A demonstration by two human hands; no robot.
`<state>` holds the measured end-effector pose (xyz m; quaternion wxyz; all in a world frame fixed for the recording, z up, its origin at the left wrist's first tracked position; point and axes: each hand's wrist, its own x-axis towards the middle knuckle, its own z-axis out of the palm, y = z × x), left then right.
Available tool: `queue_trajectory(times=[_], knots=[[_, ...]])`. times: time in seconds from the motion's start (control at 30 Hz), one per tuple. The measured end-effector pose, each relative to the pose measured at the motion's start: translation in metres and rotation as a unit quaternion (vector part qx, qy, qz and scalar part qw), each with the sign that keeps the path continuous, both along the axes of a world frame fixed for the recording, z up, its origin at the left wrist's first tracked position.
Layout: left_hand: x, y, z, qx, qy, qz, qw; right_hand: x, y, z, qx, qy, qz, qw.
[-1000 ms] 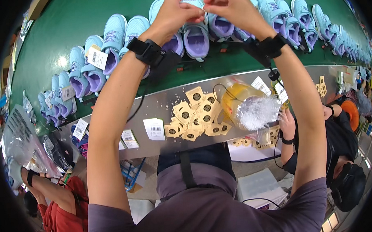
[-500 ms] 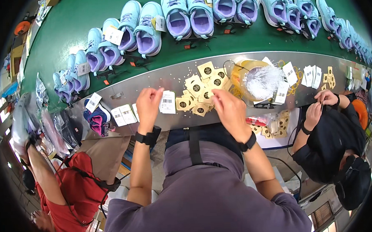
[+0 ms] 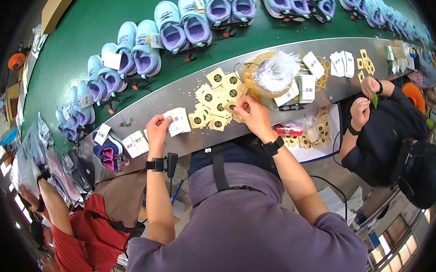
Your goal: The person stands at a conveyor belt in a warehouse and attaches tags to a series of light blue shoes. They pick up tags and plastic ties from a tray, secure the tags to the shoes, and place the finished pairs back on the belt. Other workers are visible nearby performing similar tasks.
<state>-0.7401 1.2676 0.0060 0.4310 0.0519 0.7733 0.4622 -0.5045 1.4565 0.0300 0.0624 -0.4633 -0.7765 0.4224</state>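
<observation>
On the metal strip in front of me lies a loose pile of small beige square packets with round dark prints. My right hand is at the pile's right side, its thumb and fingertips pinched on one packet. Just left of the pile is a fanned stack of white barcode tags. My left hand is closed at the stack's left edge, thumb and fingers on a tag there. More white tags lie to the left of that hand. Right of the pile stands a yellowish round tub topped with white plastic strands.
Light blue and purple shoes line the green belt beyond the strip. A navy and pink shoe sits at left. A co-worker in black holds something green at right; another in red handles plastic bags at left.
The whole view has shifted, with things on the strip now further left. My left hand has come down onto the tag stack, and my right hand has closed on a packet.
</observation>
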Motion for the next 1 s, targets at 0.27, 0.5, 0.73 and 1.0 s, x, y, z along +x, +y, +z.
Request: queue_trajectory(times=[0.27,0.5,0.73,1.0], knots=[[0.002,0.006,0.022,0.037,0.06,-0.045,0.996,0.015,0.003,0.015,-0.039,0.072,-0.06,0.995],[0.054,0.069,0.056,0.235,0.004,-0.25,0.939,0.003,0.0,0.048,-0.021,0.161,0.064,0.985],[0.067,0.115,0.083,0.293,-0.12,-0.111,0.942,-0.016,0.021,0.104,0.185,0.173,0.035,0.967],[0.071,0.151,0.118,0.314,-0.05,-0.065,0.946,-0.036,0.081,0.111,0.305,-0.024,-0.061,0.95]])
